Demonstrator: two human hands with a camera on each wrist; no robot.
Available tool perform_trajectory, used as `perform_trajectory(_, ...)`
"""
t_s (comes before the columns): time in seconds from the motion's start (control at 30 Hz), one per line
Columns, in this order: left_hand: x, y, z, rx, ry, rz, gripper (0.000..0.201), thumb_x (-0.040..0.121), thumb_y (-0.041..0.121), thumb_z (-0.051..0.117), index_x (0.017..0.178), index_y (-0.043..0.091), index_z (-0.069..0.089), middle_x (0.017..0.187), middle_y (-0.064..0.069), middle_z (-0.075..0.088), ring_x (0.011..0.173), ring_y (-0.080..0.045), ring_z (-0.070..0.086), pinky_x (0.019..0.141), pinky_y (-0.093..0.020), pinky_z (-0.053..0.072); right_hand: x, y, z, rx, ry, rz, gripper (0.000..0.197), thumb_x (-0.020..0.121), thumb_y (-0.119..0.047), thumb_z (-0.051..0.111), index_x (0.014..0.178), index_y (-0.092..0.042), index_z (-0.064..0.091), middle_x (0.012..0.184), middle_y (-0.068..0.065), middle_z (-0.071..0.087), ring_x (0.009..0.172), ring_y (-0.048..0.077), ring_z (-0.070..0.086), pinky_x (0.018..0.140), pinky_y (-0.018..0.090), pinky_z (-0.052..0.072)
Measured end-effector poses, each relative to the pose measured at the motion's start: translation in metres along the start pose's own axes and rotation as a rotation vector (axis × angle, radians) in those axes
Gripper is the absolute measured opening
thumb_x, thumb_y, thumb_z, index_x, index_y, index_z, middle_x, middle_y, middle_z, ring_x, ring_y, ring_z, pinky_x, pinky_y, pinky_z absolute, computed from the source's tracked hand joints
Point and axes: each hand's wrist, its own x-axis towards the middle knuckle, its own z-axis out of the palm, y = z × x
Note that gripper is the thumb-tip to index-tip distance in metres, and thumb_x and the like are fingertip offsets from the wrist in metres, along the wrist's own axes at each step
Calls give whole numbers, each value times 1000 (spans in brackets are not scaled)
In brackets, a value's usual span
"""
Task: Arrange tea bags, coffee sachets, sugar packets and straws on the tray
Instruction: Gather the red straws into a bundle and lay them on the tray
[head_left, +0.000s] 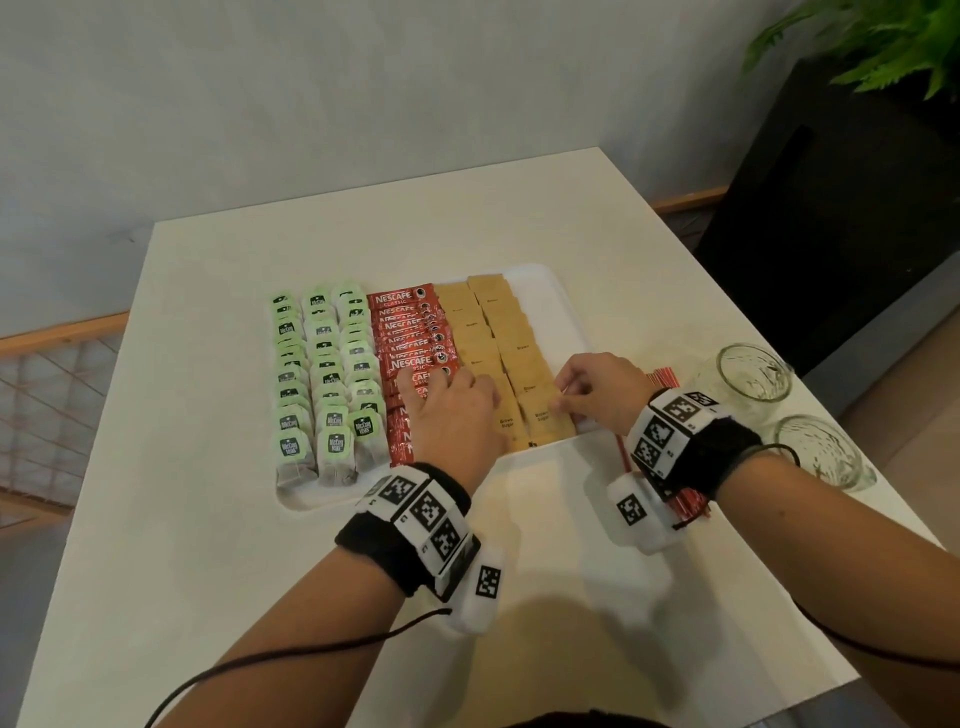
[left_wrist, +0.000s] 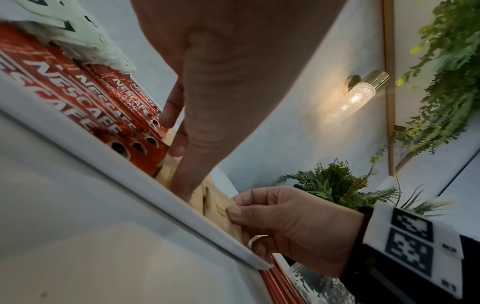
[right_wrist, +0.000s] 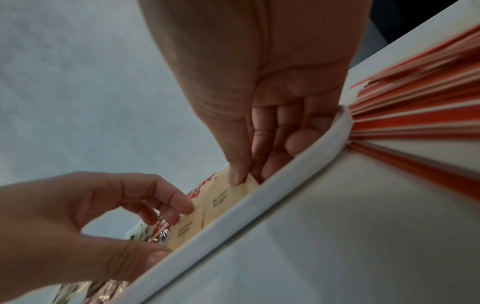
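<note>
A white tray (head_left: 561, 306) holds three columns of green tea bags (head_left: 324, 374), one column of red coffee sachets (head_left: 410, 332) and two columns of brown sugar packets (head_left: 498, 322). My left hand (head_left: 452, 400) lies over the front of the sachets and sugar, fingertips (left_wrist: 179, 148) pressing down on them. My right hand (head_left: 566, 395) pinches the right edge of a front sugar packet (head_left: 543, 415) between thumb (right_wrist: 236, 174) and fingers, just inside the tray rim (right_wrist: 259, 201). Red straws (head_left: 662, 376) lie on the table right of the tray, partly under my right wrist.
Two empty glass jars (head_left: 753, 379) (head_left: 821, 452) stand near the table's right edge. A dark planter (head_left: 831, 208) with a green plant (head_left: 883, 41) stands beyond the right corner. The tray's right strip beside the sugar is bare white.
</note>
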Motion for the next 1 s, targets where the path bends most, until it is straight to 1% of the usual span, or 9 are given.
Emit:
perform_trajectory(0.13, -1, 1, -1, 10, -3, 3, 37, 85, 46, 64, 119, 32, 56, 123, 7, 53, 121, -22, 42, 114, -57, 0, 0, 1, 3, -35, 30, -9, 20, 78, -20, 80, 82, -25, 60, 80, 0, 68, 83, 22, 68, 81, 43, 58)
perform_trajectory(0.23, -3, 2, -2, 20, -15, 5, 39, 85, 47, 64, 119, 31, 56, 124, 7, 54, 121, -22, 43, 114, -56, 2, -5, 0, 4, -88, 63, -17, 19, 79, -24, 78, 89, -25, 62, 77, -6, 65, 79, 18, 64, 75, 31, 54)
perform_trajectory(0.37, -6, 9, -12, -62, -11, 32, 39, 87, 49, 61, 121, 30, 57, 123, 7, 58, 119, -18, 50, 108, -44, 27, -26, -4, 4, -105, 151, -114, 27, 86, -32, 71, 109, -22, 61, 94, -8, 59, 74, 9, 57, 75, 27, 49)
perform_trajectory(0.47, -12, 23, -21, -293, -103, 76, 34, 89, 44, 62, 118, 26, 62, 116, 5, 64, 106, -16, 60, 92, -37, 48, -52, 3, 3, -125, 206, -155, 34, 90, -29, 66, 121, -18, 59, 113, -3, 52, 89, 11, 56, 83, 24, 45)
perform_trajectory(0.57, -22, 46, -23, -413, -228, 130, 32, 92, 47, 58, 110, 24, 70, 106, 4, 70, 98, -17, 64, 82, -33, 52, -79, 22, 2, -155, 292, -136, 42, 90, -27, 66, 128, -14, 57, 129, 2, 47, 118, 16, 47, 99, 17, 31)
perform_trajectory(0.67, -30, 73, -15, -364, -302, 203, 24, 94, 40, 53, 86, 25, 71, 96, -3, 73, 88, -22, 67, 75, -34, 53, -99, 38, 1, -215, 312, -19, 55, 91, -32, 63, 140, -13, 47, 145, 7, 37, 136, 22, 31, 111, 27, 24)
perform_trajectory(0.73, -31, 90, -5, -338, -328, 211, 28, 95, 35, 50, 83, 17, 69, 87, -4, 70, 82, -25, 66, 67, -34, 52, -102, 48, 1, -225, 290, 82, 63, 92, -40, 60, 145, -12, 39, 153, 10, 29, 141, 27, 26, 115, 38, 24)
perform_trajectory(0.83, -34, 109, 3, -331, -349, 192, 25, 94, 27, 48, 92, 11, 67, 85, -3, 62, 84, -26, 64, 61, -29, 40, -102, 57, 2, -199, 280, 160, 62, 90, -42, 59, 138, -6, 41, 147, 15, 38, 133, 32, 37, 112, 45, 33)
perform_trajectory(1.0, -34, 117, 4, -390, -397, 166, 21, 93, 17, 46, 88, 9, 64, 89, -9, 65, 85, -26, 64, 65, -30, 43, -113, 50, 2, -119, 204, 185, 42, 89, -46, 51, 107, -8, 56, 112, 16, 57, 99, 32, 56, 89, 42, 48)
